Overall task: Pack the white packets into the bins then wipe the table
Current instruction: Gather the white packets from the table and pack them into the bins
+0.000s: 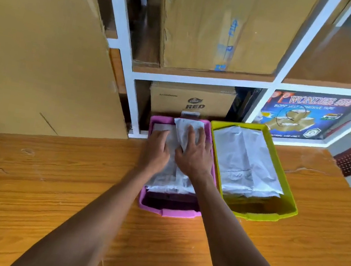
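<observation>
Both forearms reach forward over the wooden surface (45, 180) into the pink bin (170, 212). The left hand (158, 151) and right hand (193, 156) lie flat, fingers (190, 133) spread, gripping nothing, on the white packets (182, 124) under the palms. Press evenly, so the stack settles below the rim. Beside the right fingers, the green bin (272, 216) looks full.
</observation>
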Demonstrator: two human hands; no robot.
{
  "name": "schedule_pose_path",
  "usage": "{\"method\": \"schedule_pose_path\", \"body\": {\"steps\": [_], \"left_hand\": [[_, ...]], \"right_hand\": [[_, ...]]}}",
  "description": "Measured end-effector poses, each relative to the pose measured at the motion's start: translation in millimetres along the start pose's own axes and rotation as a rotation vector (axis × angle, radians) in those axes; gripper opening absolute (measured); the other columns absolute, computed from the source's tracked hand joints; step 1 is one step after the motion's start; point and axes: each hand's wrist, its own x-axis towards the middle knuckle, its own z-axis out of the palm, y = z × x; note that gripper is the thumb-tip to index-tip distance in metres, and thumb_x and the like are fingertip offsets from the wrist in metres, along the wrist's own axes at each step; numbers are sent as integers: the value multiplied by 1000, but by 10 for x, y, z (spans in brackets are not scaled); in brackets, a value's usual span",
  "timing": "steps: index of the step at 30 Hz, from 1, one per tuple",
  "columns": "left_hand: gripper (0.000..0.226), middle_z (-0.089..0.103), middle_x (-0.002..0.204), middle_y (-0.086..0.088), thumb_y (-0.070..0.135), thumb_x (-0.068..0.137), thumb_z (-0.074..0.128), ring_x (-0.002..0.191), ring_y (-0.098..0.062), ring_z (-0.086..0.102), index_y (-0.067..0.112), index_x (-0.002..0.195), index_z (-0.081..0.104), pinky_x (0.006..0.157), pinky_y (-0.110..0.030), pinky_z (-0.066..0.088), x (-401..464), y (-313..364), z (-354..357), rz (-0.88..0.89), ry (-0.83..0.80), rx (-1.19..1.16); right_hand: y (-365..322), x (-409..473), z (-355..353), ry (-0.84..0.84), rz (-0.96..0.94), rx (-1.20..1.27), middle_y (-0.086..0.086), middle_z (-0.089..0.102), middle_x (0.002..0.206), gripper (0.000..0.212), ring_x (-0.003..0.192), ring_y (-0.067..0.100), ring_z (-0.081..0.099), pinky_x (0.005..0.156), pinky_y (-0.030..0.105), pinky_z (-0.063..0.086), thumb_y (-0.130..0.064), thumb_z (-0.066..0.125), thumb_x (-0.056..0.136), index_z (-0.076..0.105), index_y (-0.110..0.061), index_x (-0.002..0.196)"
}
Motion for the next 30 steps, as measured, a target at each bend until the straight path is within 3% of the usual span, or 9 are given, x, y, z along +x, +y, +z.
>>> {"method": "schedule_pose_path", "body": {"steps": [5, 7, 10, 13, 16, 20, 22, 25, 30], "left_hand": [[47, 54, 145, -17, 4, 103, 51, 132, -32, 54, 7, 150, 52, 107, -40, 47, 50, 24, 86, -5, -3, 76], [48, 55, 146, -16, 3, 101, 52, 134, -34, 53, 7, 149, 54, 110, -43, 47, 96, 17, 138, -1, 18, 97], [49, 56, 148, -14, 5, 102, 51, 137, -31, 52, 9, 150, 53, 115, -45, 46, 194, 2, 207, 17, 53, 125], [51, 47, 160, -11, 13, 108, 46, 150, -26, 40, 12, 159, 44, 127, -40, 30, 251, -5, 282, 36, -5, 171], [56, 29, 172, -10, 22, 112, 39, 160, -23, 23, 15, 166, 29, 132, -42, 18, 257, -82, 398, 46, -91, 253], [59, 14, 177, -6, 30, 114, 32, 164, -21, 9, 17, 169, 17, 133, -42, 7, 235, -131, 444, 21, -129, 360], [60, 9, 177, -5, 33, 114, 29, 164, -20, 4, 17, 170, 13, 133, -41, 3, 217, -106, 457, 15, -133, 397], [62, 4, 178, -3, 37, 113, 25, 164, -18, -3, 18, 170, 9, 133, -42, 1, 201, -108, 495, 2, -145, 416], [64, 3, 178, -3, 39, 110, 16, 164, -18, -5, 19, 170, 9, 133, -40, -4, 167, -146, 538, 19, -146, 450]], "right_hand": [[-18, 54, 63, 43, 9, -55, 26, 38, 160, 72, 141, 47, 37, 112, 55, 34, -44, 46, 92, 39, -14, 156], [-20, 120, 105, 77, -36, -1, 27, 40, 159, 74, 143, 48, 39, 116, 57, 34, -44, 41, 92, 38, -11, 158], [26, 258, 133, 24, -163, 59, 17, 25, 171, 76, 155, 44, 25, 125, 58, 24, -50, 16, 98, 23, -18, 167], [142, 333, 249, -75, -237, 80, 6, 1, 177, 87, 163, 32, 0, 130, 54, 8, -59, -8, 94, 7, -19, 169], [227, 313, 375, -111, -249, 109, 0, -12, 175, 87, 161, 27, -15, 131, 52, -2, -61, -13, 93, 0, -22, 169], [259, 295, 409, -56, -332, 134, 1, -16, 167, 80, 154, 25, -26, 124, 38, -26, -52, -13, 99, 3, -11, 166], [288, 324, 480, -5, -372, 125, 6, -4, 171, 75, 158, 25, -21, 130, 47, -13, -48, -16, 106, 8, -8, 165], [322, 340, 571, 45, -341, 187, 7, 6, 171, 70, 160, 15, -19, 131, 46, -3, -44, -8, 109, 15, -5, 163], [339, 340, 637, 31, -358, 151, 12, 13, 172, 69, 162, 26, 1, 131, 53, 8, -36, -5, 111, 23, -1, 163]]}}
